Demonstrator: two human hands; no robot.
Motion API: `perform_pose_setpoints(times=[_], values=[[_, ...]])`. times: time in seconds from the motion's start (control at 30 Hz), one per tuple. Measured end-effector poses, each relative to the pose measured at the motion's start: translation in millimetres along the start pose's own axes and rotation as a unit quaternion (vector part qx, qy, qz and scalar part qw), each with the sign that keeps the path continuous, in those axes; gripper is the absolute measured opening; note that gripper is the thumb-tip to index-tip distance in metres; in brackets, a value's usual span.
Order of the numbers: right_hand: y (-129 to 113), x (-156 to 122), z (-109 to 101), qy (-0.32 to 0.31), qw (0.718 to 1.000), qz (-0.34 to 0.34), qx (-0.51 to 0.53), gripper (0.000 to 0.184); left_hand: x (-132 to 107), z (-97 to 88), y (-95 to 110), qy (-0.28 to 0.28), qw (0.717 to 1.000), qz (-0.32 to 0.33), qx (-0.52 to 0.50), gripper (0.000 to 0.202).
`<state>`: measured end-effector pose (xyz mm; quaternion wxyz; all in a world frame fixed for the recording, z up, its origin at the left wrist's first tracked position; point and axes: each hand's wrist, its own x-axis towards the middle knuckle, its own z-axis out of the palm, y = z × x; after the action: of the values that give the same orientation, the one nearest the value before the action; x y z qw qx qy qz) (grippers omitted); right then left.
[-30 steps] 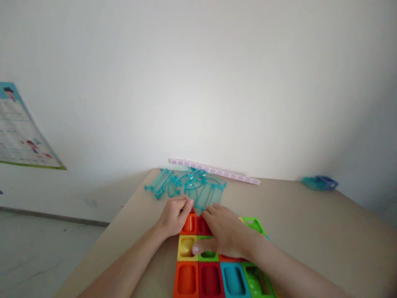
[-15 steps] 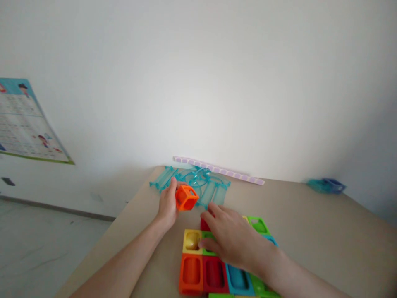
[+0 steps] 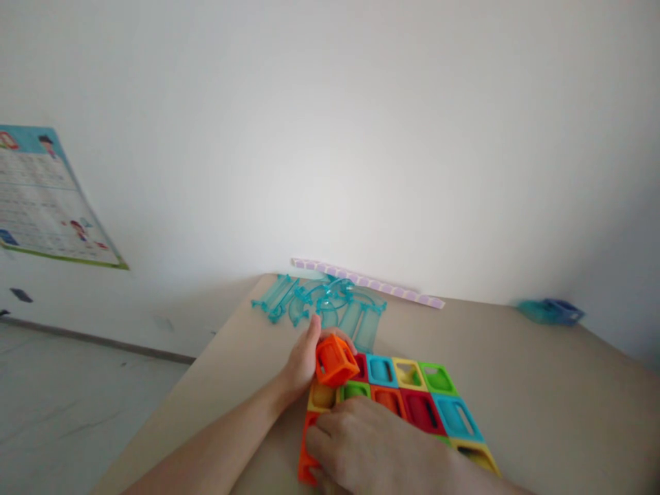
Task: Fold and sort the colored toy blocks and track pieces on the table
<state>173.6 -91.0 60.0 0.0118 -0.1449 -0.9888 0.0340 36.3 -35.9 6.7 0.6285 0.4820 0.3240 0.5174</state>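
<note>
My left hand (image 3: 304, 361) grips an orange hollow cube block (image 3: 335, 360), tilted and lifted just above the far-left corner of a grid of coloured blocks (image 3: 423, 399) lying on the beige table (image 3: 541, 392). Red, blue, yellow and green blocks form the grid's far row. My right hand (image 3: 361, 447) rests palm down on the grid's near-left part, fingers curled over its orange corner block (image 3: 305, 460); whether it grips the block is unclear.
Several clear teal track pieces (image 3: 324, 306) lie at the table's far left. A purple-and-white strip (image 3: 368, 283) runs along the wall. A small blue-teal object (image 3: 551, 311) sits far right. The table's left edge drops to the floor; a poster (image 3: 46, 199) hangs left.
My left hand carried the orange cube from beside the teal pieces back over the grid's far-left corner. My right hand slid toward me, uncovering the far rows of blocks.
</note>
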Motion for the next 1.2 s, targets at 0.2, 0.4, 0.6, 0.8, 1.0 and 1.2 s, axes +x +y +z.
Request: perform_pose_setpoints(times=[0.2, 0.4, 0.6, 0.8, 1.0, 1.2], values=[[-0.4, -1.6, -7.0, 0.031, 0.992, 0.064, 0.103, 0.015, -2.8, 4.2, -2.4, 0.033, 0.998, 0.047, 0.004, 0.074], [13.2, -19.0, -39.4, 0.099, 0.959, 0.166, 0.207, 0.021, 4.2, 0.9, 9.9, 0.143, 0.982, 0.012, -0.123, 0.071], [54.7, -17.0, -32.1, 0.233, 0.865, 0.348, 0.277, 0.029, 6.5, -4.6, 11.1, 0.077, 0.981, 0.097, -0.152, 0.040], [70.8, -9.0, -1.6, 0.198, 0.843, 0.386, 0.318, 0.019, 4.7, -9.2, 7.9, 0.050, 0.991, 0.125, -0.005, 0.029], [71.8, -11.8, 1.8, 0.217, 0.832, 0.382, 0.338, 0.019, 2.2, -10.8, 12.8, 0.058, 0.987, 0.137, 0.067, 0.032], [75.0, -11.8, 4.1, 0.226, 0.816, 0.387, 0.364, 0.019, 0.5, -10.7, 16.4, 0.031, 0.988, 0.136, 0.067, 0.035]])
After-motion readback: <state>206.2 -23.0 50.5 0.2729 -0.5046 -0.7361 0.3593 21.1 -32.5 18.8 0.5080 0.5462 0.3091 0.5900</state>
